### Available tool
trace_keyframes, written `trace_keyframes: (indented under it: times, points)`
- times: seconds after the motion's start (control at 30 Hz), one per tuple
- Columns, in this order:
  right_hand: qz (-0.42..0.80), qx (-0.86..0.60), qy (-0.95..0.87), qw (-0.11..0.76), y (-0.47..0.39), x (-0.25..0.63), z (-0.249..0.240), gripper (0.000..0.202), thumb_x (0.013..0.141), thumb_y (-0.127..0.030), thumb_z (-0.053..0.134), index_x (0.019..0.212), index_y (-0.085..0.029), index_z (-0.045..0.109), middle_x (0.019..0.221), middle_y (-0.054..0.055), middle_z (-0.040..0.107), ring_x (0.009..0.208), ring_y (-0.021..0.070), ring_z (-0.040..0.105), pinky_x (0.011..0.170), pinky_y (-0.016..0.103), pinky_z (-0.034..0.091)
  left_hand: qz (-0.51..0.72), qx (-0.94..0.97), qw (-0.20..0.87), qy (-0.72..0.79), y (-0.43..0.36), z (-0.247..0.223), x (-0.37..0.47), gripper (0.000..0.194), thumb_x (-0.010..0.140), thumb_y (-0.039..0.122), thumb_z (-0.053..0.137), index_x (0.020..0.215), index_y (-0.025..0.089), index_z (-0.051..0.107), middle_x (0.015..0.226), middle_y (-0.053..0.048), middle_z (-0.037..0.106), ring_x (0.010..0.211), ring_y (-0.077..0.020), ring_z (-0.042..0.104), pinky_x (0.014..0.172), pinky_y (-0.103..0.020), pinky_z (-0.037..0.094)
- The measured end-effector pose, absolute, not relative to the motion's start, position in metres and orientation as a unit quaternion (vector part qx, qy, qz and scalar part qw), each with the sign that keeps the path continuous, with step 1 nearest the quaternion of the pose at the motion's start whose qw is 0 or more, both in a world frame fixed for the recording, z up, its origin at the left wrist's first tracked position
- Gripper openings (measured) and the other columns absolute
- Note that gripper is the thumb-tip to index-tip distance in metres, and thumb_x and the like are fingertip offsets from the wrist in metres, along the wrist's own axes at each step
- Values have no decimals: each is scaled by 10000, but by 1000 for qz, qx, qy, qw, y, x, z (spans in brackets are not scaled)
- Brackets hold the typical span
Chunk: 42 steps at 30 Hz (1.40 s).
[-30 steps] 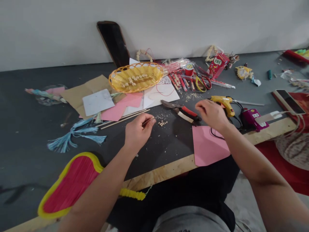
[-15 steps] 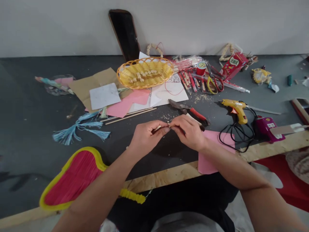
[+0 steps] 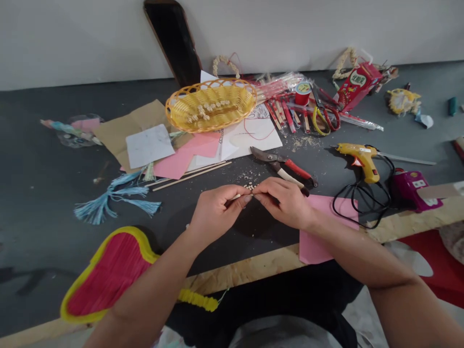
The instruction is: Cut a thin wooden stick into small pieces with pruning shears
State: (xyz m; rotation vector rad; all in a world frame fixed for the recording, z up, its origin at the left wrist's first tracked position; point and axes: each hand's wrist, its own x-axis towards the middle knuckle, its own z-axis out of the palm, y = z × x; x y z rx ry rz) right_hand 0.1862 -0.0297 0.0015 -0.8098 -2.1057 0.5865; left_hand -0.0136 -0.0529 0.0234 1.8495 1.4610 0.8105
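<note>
My left hand (image 3: 219, 208) is closed in a pinch, and a short pale wooden stick (image 3: 236, 196) shows between its thumb and forefinger. Fingertip to fingertip with it, my right hand (image 3: 284, 202) is also pinched closed; whatever lies between its fingers is too small and covered to make out. Just beyond the fingertips lie several small cut wooden pieces (image 3: 250, 186). Pruning shears (image 3: 284, 166) with one red and one white handle rest beyond my right hand. Thin wooden sticks (image 3: 192, 177) lie on the table past my left hand.
A yellow woven basket (image 3: 170, 116) holding small pale pieces stands at the back. To the right are scissors (image 3: 321, 121), a yellow glue gun (image 3: 358, 157) with its black cord, and pink paper (image 3: 315, 244). A red fan with yellow edging (image 3: 112, 275) and blue tassels (image 3: 105, 200) lie left.
The view has shifted and tilted slightly. My fingertips have come a little nearer to me, and the small cut pieces beyond them now show more plainly. Both hands stay pinched together.
</note>
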Motion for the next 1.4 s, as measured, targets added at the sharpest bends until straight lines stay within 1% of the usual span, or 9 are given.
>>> trace_keyframes:
  times: [0.17, 0.37, 0.57, 0.77, 0.9, 1.0, 1.07, 1.23, 1.4]
  points:
    - [212, -314, -844, 380, -30, 184, 2, 158, 943, -132, 503, 920, -210, 638, 811, 30, 707, 755, 139, 663, 691, 262, 533, 291, 737, 269, 547, -54, 21, -13, 155, 897, 281, 621, 860, 220, 759, 736, 4, 756, 619, -130, 650, 610, -230, 475]
    - [223, -321, -846, 362, -28, 184, -2, 178, 897, -90, 480, 908, -193, 624, 797, 30, 685, 734, 140, 644, 676, 254, 510, 266, 770, 234, 531, -53, 16, -14, 171, 923, 276, 588, 848, 212, 728, 744, -1, 743, 661, -137, 664, 607, -234, 446]
    - [262, -331, -845, 328, -25, 187, -6, 101, 974, -214, 535, 951, -200, 633, 896, 47, 714, 821, 148, 676, 734, 255, 514, 226, 780, 207, 546, -49, 14, -16, 179, 933, 284, 575, 852, 219, 720, 811, -12, 764, 731, -161, 686, 618, -257, 425]
    - [133, -416, -863, 254, -20, 187, -11, 214, 1015, -249, 476, 927, -197, 664, 893, 58, 729, 813, 180, 671, 707, 297, 474, 228, 739, 190, 605, -41, 13, -22, 167, 879, 378, 669, 799, 237, 707, 736, -10, 741, 664, -176, 658, 580, -277, 396]
    - [107, -433, -871, 207, -16, 186, -14, 214, 1010, -215, 472, 993, -194, 684, 942, 71, 743, 854, 195, 678, 744, 314, 487, 240, 725, 199, 614, -37, 11, -24, 99, 852, 323, 684, 799, 240, 692, 740, -2, 733, 662, -174, 645, 581, -274, 403]
    - [134, -431, -862, 230, -16, 187, -14, 237, 999, -170, 460, 1093, -196, 676, 1041, 82, 742, 919, 200, 692, 791, 320, 512, 251, 721, 220, 607, -38, 11, -24, 50, 848, 271, 666, 842, 232, 697, 775, -6, 734, 672, -166, 638, 604, -267, 423]
    - [159, -424, -853, 260, -17, 187, -13, 247, 1003, -176, 450, 1113, -199, 670, 1054, 79, 740, 936, 196, 697, 812, 316, 523, 259, 714, 232, 608, -40, 12, -23, 52, 844, 260, 664, 863, 229, 701, 786, -5, 732, 657, -155, 624, 610, -262, 429]
    - [195, -402, -836, 318, -21, 187, -11, 216, 988, -183, 472, 1064, -186, 675, 1004, 72, 739, 907, 187, 701, 792, 305, 538, 261, 704, 237, 616, -42, 16, -21, 117, 847, 333, 689, 847, 217, 704, 771, 3, 727, 598, -129, 582, 602, -258, 417]
    - [205, -396, -824, 348, -19, 191, -6, 209, 985, -189, 474, 1040, -220, 672, 991, 55, 740, 911, 173, 699, 804, 303, 553, 286, 719, 220, 594, -43, 17, -23, 148, 884, 334, 635, 825, 227, 718, 750, -3, 728, 623, -141, 595, 622, -261, 432]
